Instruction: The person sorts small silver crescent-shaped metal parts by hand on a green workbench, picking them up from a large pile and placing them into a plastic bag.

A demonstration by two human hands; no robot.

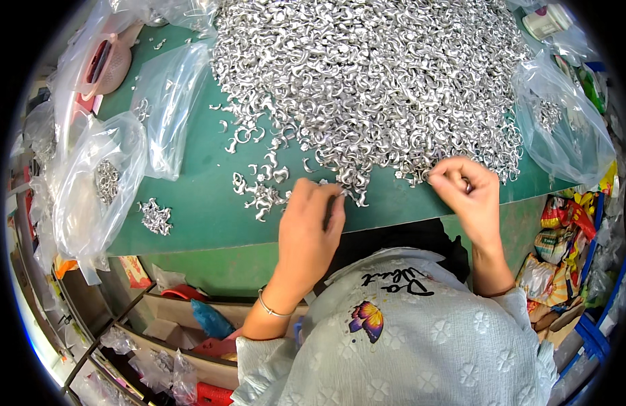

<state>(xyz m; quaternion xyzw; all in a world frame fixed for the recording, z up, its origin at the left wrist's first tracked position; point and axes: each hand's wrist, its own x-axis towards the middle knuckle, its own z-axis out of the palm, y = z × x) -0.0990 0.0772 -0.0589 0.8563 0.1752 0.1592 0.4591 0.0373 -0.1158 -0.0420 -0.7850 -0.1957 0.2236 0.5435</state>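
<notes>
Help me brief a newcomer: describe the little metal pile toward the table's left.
Find the green table, then its near left part, left of the silvery heap. Just right of the nearer clear bag is the little metal pile. Unlike the bagged pieces, it lies loose; unlike the scatter nearer the heap, it sits apart.

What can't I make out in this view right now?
All in the head view:
Left hand: its own back hides what, if anything, it grips.
Right hand: its curl hides most of the palm.
Metal pile: the top edge cuts off its far side.
Left clear bag: crinkled plastic blurs the pieces inside.
</notes>
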